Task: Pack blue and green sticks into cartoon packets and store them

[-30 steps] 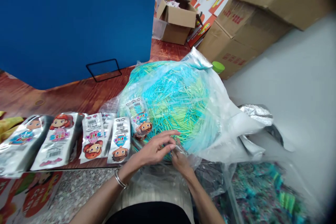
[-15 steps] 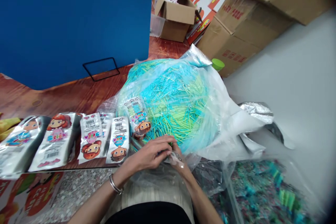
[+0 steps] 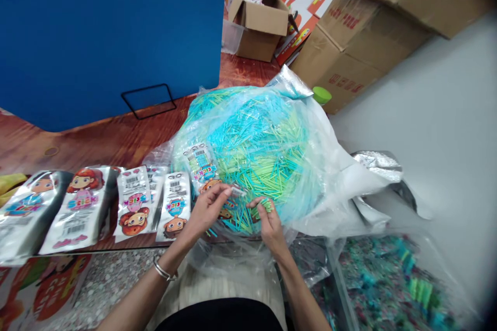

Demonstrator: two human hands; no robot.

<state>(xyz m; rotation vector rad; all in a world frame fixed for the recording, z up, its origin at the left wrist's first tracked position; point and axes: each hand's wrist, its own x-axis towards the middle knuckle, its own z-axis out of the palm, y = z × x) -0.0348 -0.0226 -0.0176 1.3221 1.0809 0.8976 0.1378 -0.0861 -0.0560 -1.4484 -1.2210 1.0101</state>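
Observation:
My left hand [image 3: 212,208] pinches a small printed plastic pouch [image 3: 237,191] by its clear end, above the near edge of a big heap of thin blue and green sticks [image 3: 264,134]. A cartoon print shows partly below my fingers. My right hand [image 3: 271,222] is closed around a short bundle of green sticks [image 3: 265,206], a little to the right of the pouch. The heap lies in a large clear plastic bag [image 3: 310,201]. Another printed pouch [image 3: 200,163], with sticks showing inside, rests on the heap's left side, just beyond my left hand.
Loose flat pouches [image 3: 176,207] and stacks of pouches [image 3: 79,209] line the wooden table's front edge at left. A blue panel [image 3: 108,36] stands behind. Cardboard boxes [image 3: 368,36] are piled back right. A clear bin [image 3: 388,279] of coloured pieces sits lower right.
My hands were together at the heap's near edge and are now apart. The left moved up and left with the pouch; the green stick bundle now shows in my right hand.

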